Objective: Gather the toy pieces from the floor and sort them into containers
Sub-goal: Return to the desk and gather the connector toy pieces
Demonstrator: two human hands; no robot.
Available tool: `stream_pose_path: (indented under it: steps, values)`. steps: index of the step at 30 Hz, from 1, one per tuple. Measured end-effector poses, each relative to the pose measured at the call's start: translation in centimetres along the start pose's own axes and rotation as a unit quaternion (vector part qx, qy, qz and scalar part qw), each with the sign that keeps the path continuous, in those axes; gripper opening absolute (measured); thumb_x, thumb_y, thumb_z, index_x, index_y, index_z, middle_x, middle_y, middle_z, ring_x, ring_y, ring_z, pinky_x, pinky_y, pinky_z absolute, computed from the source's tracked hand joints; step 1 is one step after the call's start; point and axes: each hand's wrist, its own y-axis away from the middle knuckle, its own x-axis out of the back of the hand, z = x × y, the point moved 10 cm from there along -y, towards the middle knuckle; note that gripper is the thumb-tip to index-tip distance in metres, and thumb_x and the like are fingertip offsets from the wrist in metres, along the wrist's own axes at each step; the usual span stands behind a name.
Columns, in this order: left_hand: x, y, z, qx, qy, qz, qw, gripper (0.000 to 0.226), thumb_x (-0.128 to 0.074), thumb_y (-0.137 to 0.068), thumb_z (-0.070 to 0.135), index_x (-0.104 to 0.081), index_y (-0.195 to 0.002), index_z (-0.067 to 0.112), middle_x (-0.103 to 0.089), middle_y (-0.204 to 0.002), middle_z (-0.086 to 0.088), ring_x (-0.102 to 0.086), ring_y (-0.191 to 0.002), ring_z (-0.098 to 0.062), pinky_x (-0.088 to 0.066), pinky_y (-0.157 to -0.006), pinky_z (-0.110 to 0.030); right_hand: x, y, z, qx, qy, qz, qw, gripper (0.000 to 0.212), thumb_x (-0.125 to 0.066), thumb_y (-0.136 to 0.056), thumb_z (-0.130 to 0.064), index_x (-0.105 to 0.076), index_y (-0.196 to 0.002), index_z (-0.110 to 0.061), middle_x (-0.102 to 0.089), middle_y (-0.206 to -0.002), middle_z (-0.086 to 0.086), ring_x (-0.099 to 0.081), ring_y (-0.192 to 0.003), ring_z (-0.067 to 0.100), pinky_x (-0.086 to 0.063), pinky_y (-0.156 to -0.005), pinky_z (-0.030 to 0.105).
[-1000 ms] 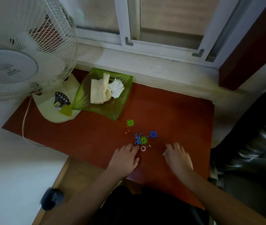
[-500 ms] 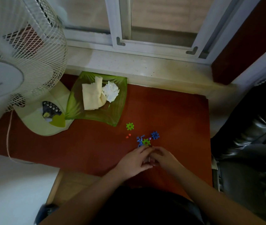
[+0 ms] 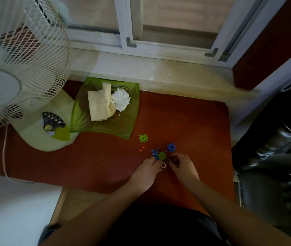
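A reddish-brown worktop sits hard against a pale speckled windowsill, with a white-framed window above it. A black leather seat crowds the right edge. At the far left stands a white cage fan on its pale green base, a thin cord trailing off the worktop's left side.

Now the toy pieces: a lone green piece lies flat just off the corner of the dish, notches all round, no clear long axis. Two tiny orange bits sit just below it. Nearer the person, a blue piece lies flat, and a second green piece overlaps a spindly blue piece whose length runs roughly away from the person.

The left hand rests palm down, fingers extended, their tips touching the spindly blue piece. A small pink ring lies between the two hands. The right hand has its fingers curled inward; whether they pinch anything, I cannot tell.

The one container is a green glass dish, holding a folded cream cloth and a crumpled white tissue side by side, touching.
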Motion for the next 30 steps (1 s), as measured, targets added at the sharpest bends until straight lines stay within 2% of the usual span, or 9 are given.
stream_pose_path:
  steps: [8,13,17,19,21,23,25,27,30]
  values:
    - [-0.8,-0.6,0.6,0.031,-0.129,0.005,0.991,0.030,-0.042,-0.098,0.035,-0.049,-0.121,0.017,-0.052,-0.115,-0.005,-0.051,-0.105,-0.023,-0.047,-0.080,-0.035,-0.6,-0.9,-0.9,0.051,0.072,0.000,0.996,0.016,-0.062,-0.089,-0.022,-0.060,-0.106,-0.023,-0.052,-0.110,-0.005,-0.057,-0.083,0.012,-0.046,-0.068,0.024]
    - [-0.9,-0.8,0.9,0.018,-0.140,0.014,0.990,0.027,-0.037,-0.100,0.028,-0.053,-0.114,0.012,-0.052,-0.115,-0.005,-0.050,-0.106,-0.022,-0.046,-0.081,-0.034,-0.4,-1.4,-0.9,0.067,0.103,-0.002,0.992,0.008,-0.062,-0.090,-0.024,-0.057,-0.095,-0.020,-0.050,-0.092,-0.009,-0.050,-0.076,0.009,-0.038,-0.063,0.021]
    - [0.0,0.3,0.0,0.025,-0.016,0.029,0.999,0.009,-0.046,-0.093,0.019,-0.050,-0.089,0.012,-0.050,-0.094,-0.001,-0.050,-0.085,-0.017,-0.042,-0.074,-0.032,0.7,-1.6,0.9,0.012,-0.016,-0.007,1.000,0.008,-0.066,-0.087,-0.023,-0.058,-0.087,-0.023,-0.059,-0.079,-0.009,-0.058,-0.067,0.011,-0.039,-0.053,0.018]
    - [0.4,1.2,-1.8,0.079,0.097,0.023,0.992,0.011,-0.051,-0.085,0.015,-0.044,-0.077,0.017,-0.050,-0.079,0.005,-0.048,-0.070,-0.012,-0.040,-0.066,-0.032,0.2,-1.4,2.3,-0.068,-0.177,-0.037,0.981,0.008,-0.064,-0.087,-0.015,-0.061,-0.094,-0.018,-0.067,-0.085,0.001,-0.064,-0.070,0.015,-0.049,-0.060,0.023]
    - [0.6,2.3,-4.3,0.151,0.214,0.031,0.965,0.010,-0.056,-0.081,0.014,-0.051,-0.077,0.022,-0.064,-0.076,0.004,-0.059,-0.068,-0.010,-0.046,-0.064,-0.029,-1.1,-0.8,2.8,-0.154,-0.399,-0.066,0.901,0.016,-0.055,-0.089,0.000,-0.060,-0.103,-0.006,-0.065,-0.087,0.012,-0.063,-0.071,0.019,-0.053,-0.067,0.028]
    - [0.4,3.0,-5.9,0.196,0.362,0.055,0.910,0.015,-0.056,-0.085,0.006,-0.054,-0.086,0.020,-0.072,-0.082,-0.001,-0.068,-0.074,-0.014,-0.053,-0.068,-0.027,-1.9,-0.2,2.7,-0.213,-0.509,-0.077,0.830,0.024,-0.041,-0.089,0.009,-0.059,-0.101,-0.001,-0.061,-0.081,0.013,-0.058,-0.069,0.019,-0.050,-0.065,0.029]
    - [-0.2,3.2,-6.6,0.234,0.506,0.068,0.827,0.024,-0.051,-0.087,-0.007,-0.054,-0.099,0.014,-0.072,-0.088,-0.009,-0.070,-0.078,-0.020,-0.055,-0.070,-0.026,-2.1,0.1,3.0,-0.244,-0.520,-0.068,0.815,0.029,-0.033,-0.085,0.011,-0.059,-0.091,-0.002,-0.057,-0.075,0.011,-0.053,-0.066,0.020,-0.045,-0.061,0.030]
    - [-0.8,3.3,-7.2,0.272,0.585,0.071,0.761,0.033,-0.047,-0.085,-0.015,-0.057,-0.104,0.011,-0.070,-0.092,-0.012,-0.070,-0.081,-0.018,-0.055,-0.071,-0.025,-1.7,-0.1,3.1,-0.229,-0.445,-0.053,0.864,0.025,-0.036,-0.088,0.000,-0.060,-0.084,-0.007,-0.054,-0.071,0.007,-0.047,-0.060,0.017,-0.039,-0.056,0.029]
    - [-1.4,3.3,-7.4,0.286,0.636,0.047,0.715,0.035,-0.045,-0.088,-0.016,-0.063,-0.103,0.011,-0.067,-0.092,-0.006,-0.066,-0.082,-0.012,-0.053,-0.074,-0.023,-0.9,-1.0,1.2,-0.090,-0.144,-0.052,0.984,0.011,-0.050,-0.094,-0.031,-0.057,-0.093,-0.022,-0.058,-0.074,-0.002,-0.051,-0.057,0.011,-0.036,-0.050,0.023]
